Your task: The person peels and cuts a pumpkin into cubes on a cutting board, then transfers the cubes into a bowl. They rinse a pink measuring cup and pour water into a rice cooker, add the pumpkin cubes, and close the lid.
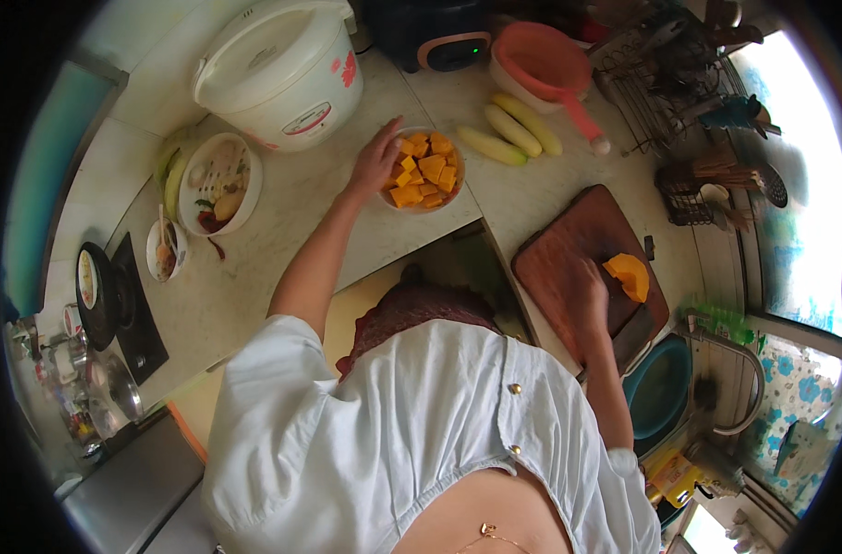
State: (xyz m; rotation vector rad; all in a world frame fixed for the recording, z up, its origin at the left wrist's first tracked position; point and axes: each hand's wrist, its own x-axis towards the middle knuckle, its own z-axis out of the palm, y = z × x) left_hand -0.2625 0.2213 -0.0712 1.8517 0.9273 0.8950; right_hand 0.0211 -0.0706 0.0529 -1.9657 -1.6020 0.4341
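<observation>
My left hand (379, 158) rests against the left rim of a round bowl (463, 173) heaped with orange pumpkin chunks (421, 170). Its fingers are extended and hold nothing that shows. Over the wooden cutting board (552, 242) is my right hand (587, 291), blurred; whether it holds anything is unclear. A curved piece of pumpkin (628, 275) lies on the board just right of that hand. The broad dark blade of a cleaver (632, 339) lies along the board's near edge, beside my right wrist.
Pale green cucumbers or similar gourds (511, 131) lie near a red strainer (542, 59). A white rice cooker (282, 76) stands at the back left, by a white bowl of vegetables (254, 190). A small bowl with a spoon (178, 266), a cooktop (140, 332) and a sink basin (660, 388) flank the counter.
</observation>
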